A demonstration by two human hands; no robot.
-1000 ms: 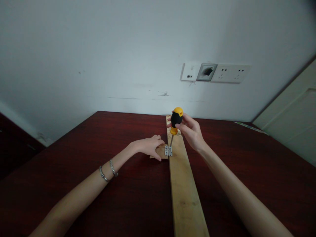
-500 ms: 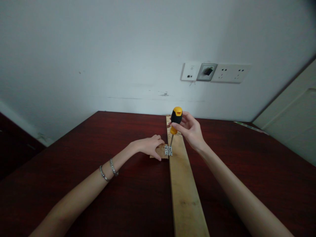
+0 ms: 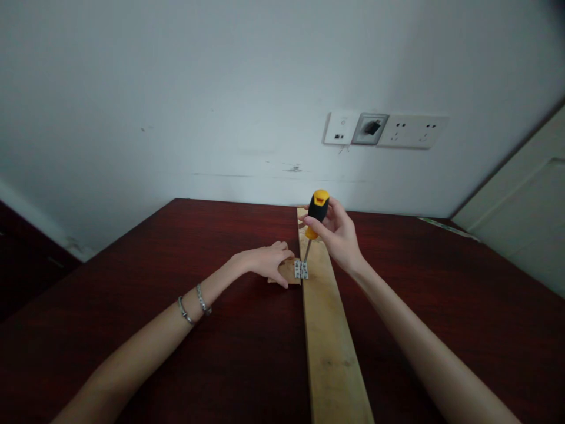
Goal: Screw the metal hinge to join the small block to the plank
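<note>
My right hand (image 3: pixel 342 237) is closed around the black and yellow handle of a screwdriver (image 3: pixel 318 211). The screwdriver stands nearly upright, its tip down at the far edge of a silver hinge (image 3: pixel 301 270). One leaf of the hinge lies on a long wooden board (image 3: pixel 332 333), the other on a small wooden piece (image 3: pixel 289 272) to its left. Thumb and fingers of my left hand (image 3: pixel 268 262) grip that small piece from its two sides. Dark dots show on the hinge leaves, too small to tell whether they are screws or holes.
A dark red table (image 3: pixel 212 247) carries the boards and ends at a pale wall (image 3: pixel 220 106). Wall sockets (image 3: pixel 412 132) sit above its back edge, with a black plug (image 3: pixel 373 128) in one. A flat strip (image 3: pixel 448 228) lies at the back right, near a white door panel (image 3: pixel 525 206).
The screwdriver's handle has tilted slightly right, and my right hand's fingers have shifted around it. My left hand, the hinge and the boards stay where they were.
</note>
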